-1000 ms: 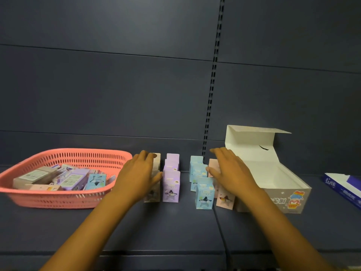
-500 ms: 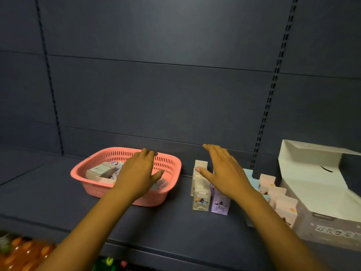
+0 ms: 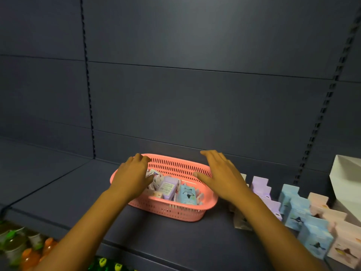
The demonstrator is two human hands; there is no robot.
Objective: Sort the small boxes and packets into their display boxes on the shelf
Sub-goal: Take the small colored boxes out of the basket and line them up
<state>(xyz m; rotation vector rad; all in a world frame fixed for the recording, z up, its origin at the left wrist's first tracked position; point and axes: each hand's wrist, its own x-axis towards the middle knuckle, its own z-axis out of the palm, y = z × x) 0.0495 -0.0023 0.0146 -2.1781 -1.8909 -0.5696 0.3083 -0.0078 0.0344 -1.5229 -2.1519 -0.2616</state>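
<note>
Partway: pink basket (image 3: pixel 172 212) holds unsorted boxes, sorted rows (image 3: pixel 304 214) stand beside the white display box (image 3: pixel 347 180); left hand (image 3: pixel 132 177) and right hand (image 3: pixel 222 177) spread, gripping nothing.

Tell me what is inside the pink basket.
The pink basket holds a purple box, a blue box and small white packets. The left hand covers its left part, so anything beneath is hidden.

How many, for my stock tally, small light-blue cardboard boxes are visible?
4 light-blue boxes: three stand in a row on the shelf right of the pink plastic basket; one lies inside it. More may be hidden there.
</note>
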